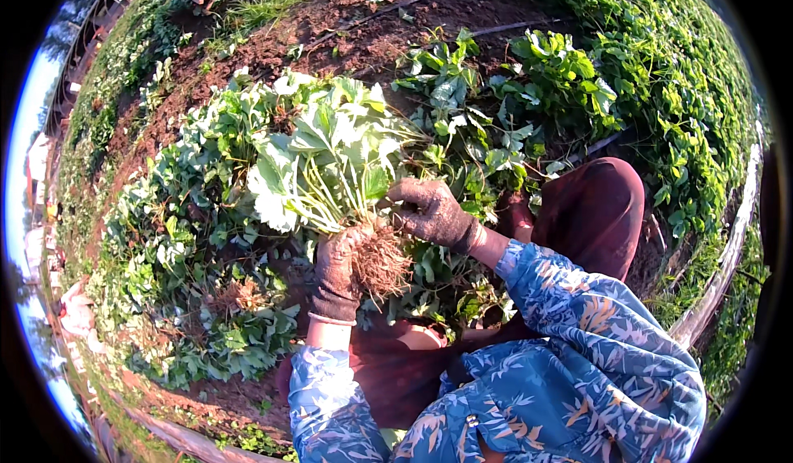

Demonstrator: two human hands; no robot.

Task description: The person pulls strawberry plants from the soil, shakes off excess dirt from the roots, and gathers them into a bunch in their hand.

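A bunch of bare-rooted seedlings (pixel 334 161), with leaves like strawberry plants, is gripped in my left hand (pixel 337 261). Its pale stems and broad leaves fan away from me, while the tangled brown roots (pixel 381 262) hang out on the near side. My right hand (pixel 436 213) is closed at the right edge of the bunch, where the stems meet the roots. Thumb and fingers come together there, and whatever they pinch is too small or hidden to make out. Both hands wear brown, soil-stained gloves.
Piles of loose leafy plants (pixel 194 190) spread to the left, with more plants (pixel 462 124) just beyond my hands. Reddish bare soil (pixel 372 21) lies at the back. Dense green growth (pixel 686 91) covers the right. My bent knee (pixel 599 207) is close to my right forearm.
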